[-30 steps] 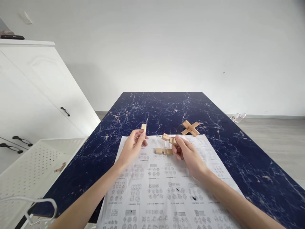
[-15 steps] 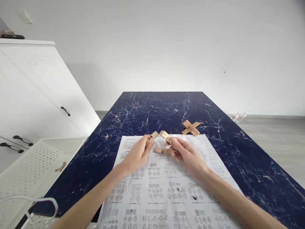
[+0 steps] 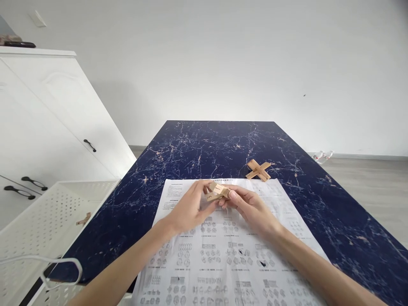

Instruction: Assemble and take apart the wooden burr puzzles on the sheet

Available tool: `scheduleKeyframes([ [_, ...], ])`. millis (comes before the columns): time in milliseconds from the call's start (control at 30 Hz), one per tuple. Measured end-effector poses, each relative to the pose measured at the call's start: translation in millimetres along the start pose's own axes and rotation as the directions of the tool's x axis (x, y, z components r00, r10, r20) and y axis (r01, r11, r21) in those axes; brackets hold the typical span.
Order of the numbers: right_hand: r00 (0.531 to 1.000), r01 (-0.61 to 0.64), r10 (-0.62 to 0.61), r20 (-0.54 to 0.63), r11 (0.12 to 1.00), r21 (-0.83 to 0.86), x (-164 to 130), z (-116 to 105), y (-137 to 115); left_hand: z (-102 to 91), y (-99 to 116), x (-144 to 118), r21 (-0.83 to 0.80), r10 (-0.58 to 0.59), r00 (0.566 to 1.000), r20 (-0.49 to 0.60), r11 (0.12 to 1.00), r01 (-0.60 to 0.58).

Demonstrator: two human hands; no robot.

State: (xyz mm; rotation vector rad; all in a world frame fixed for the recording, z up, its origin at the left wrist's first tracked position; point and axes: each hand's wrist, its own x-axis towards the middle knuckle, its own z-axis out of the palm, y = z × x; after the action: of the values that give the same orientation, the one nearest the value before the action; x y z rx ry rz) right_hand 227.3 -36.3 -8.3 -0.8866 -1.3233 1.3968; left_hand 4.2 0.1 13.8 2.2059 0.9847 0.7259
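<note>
The dark marble worktop (image 3: 318, 204) carries my printed sheet (image 3: 223, 255) of diagrams, and a white perforated basket (image 3: 38, 221) stands off its left edge with one wooden piece in it. A finished wooden cross (image 3: 258, 170) lies just beyond the sheet. My left hand (image 3: 191, 208) and right hand (image 3: 251, 208) meet above the sheet, each pinching the wooden blocks (image 3: 217, 192) between them. If I push them together askew, they could jam, or slip from my fingertips onto the sheet.
</note>
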Motion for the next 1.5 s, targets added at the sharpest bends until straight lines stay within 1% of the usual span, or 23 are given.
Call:
scheduleKeyframes([
  [67, 1.0, -0.006, 0.004, -0.027, 0.999, -0.045, 0.1, 0.2, -1.3, -1.1, -2.1, -0.1, 0.028, 0.058, 0.994, -0.097, 0.998, -0.056],
  [100, 0.999, -0.002, -0.001, -0.04, 0.997, -0.071, 0.1, 0.6, -1.8, -2.2, -1.8, 0.0, 0.017, 0.064, 0.992, -0.112, 0.998, -0.063],
  [167, 0.998, 0.018, -0.025, -0.056, 0.992, -0.122, -0.1, 2.2, -2.2, -5.3, 1.7, 0.5, -0.06, 0.024, 0.996, -0.089, 0.998, -0.029],
  [267, 0.997, 0.05, -0.059, -0.047, 0.986, -0.159, -1.0, 4.7, -2.2, -9.2, 10.0, 2.1, -0.199, -0.057, 0.998, -0.006, 0.978, 0.054],
  [367, 0.997, 0.018, -0.026, -0.072, 0.993, -0.117, -1.6, 3.7, -2.3, -10.4, 12.7, 5.1, -0.383, -0.132, 0.991, 0.024, 0.914, 0.131],
  [433, 0.989, -0.012, 0.001, -0.148, 0.997, -0.074, -1.0, 0.4, -1.4, -10.5, 9.1, 7.7, -0.538, -0.19, 0.982, 0.005, 0.827, 0.163],
  [467, 0.981, -0.022, 0.011, -0.196, 0.998, -0.058, -0.5, -1.7, -0.6, -10.5, 6.1, 9.1, -0.618, -0.219, 0.976, 0.002, 0.767, 0.173],
  [567, 0.952, -0.033, 0.018, -0.305, 0.999, -0.042, 1.3, -6.6, 2.3, -10.8, -4.2, 12.8, -0.813, -0.3, 0.953, 0.04, 0.545, 0.206],
  [633, 0.952, -0.025, 0.012, -0.307, 0.999, -0.039, 1.7, -7.0, 3.0, -10.3, -9.0, 14.1, -0.876, -0.334, 0.938, 0.096, 0.419, 0.239],
  [667, 0.957, -0.012, 0.001, -0.291, 0.999, -0.037, 1.6, -6.2, 2.7, -9.7, -10.3, 14.4, -0.886, -0.34, 0.932, 0.123, 0.385, 0.258],
  [700, 0.963, 0.003, -0.012, -0.269, 0.999, -0.034, 1.4, -4.8, 2.1, -8.9, -10.6, 14.3, -0.886, -0.337, 0.93, 0.147, 0.373, 0.276],
  [800, 0.98, 0.03, -0.033, -0.198, 0.999, -0.015, 0.6, 0.4, -0.2, -5.7, -7.3, 12.9, -0.856, -0.294, 0.937, 0.192, 0.417, 0.306],
  [900, 0.984, 0.017, -0.016, -0.175, 1.0, 0.003, 0.2, 3.8, -0.2, -2.7, -2.1, 10.7, -0.832, -0.233, 0.944, 0.235, 0.454, 0.319],
  [967, 0.98, 0.016, -0.016, -0.2, 1.0, -0.006, -0.1, 4.3, 1.4, -2.0, -0.5, 9.3, -0.813, -0.213, 0.943, 0.254, 0.481, 0.328],
  [1100, 0.961, 0.033, -0.057, -0.272, 0.995, -0.093, -1.7, 3.4, 4.8, -4.4, -1.0, 7.4, -0.72, -0.211, 0.95, 0.23, 0.619, 0.312],
  [1167, 0.951, 0.04, -0.084, -0.297, 0.988, -0.151, -2.8, 2.9, 5.4, -6.0, 0.1, 7.1, -0.695, -0.172, 0.954, 0.244, 0.655, 0.296],
  [1233, 0.944, 0.057, -0.117, -0.308, 0.978, -0.199, -3.8, 2.9, 5.1, -6.8, 3.2, 7.0, -0.686, -0.129, 0.95, 0.286, 0.664, 0.297],
  [1333, 0.937, 0.088, -0.17, -0.306, 0.96, -0.265, -4.8, 3.7, 3.8, -6.0, 9.0, 6.9, -0.657, -0.094, 0.931, 0.353, 0.684, 0.318],
  [1400, 0.929, 0.105, -0.206, -0.308, 0.943, -0.314, -5.6, 4.7, 3.0, -5.3, 11.5, 6.9, -0.647, -0.087, 0.925, 0.37, 0.69, 0.324],
  [1500, 0.918, 0.122, -0.251, -0.307, 0.916, -0.382, -7.5, 6.2, 3.0, -5.9, 12.3, 6.9, -0.658, -0.102, 0.921, 0.375, 0.671, 0.342],
])
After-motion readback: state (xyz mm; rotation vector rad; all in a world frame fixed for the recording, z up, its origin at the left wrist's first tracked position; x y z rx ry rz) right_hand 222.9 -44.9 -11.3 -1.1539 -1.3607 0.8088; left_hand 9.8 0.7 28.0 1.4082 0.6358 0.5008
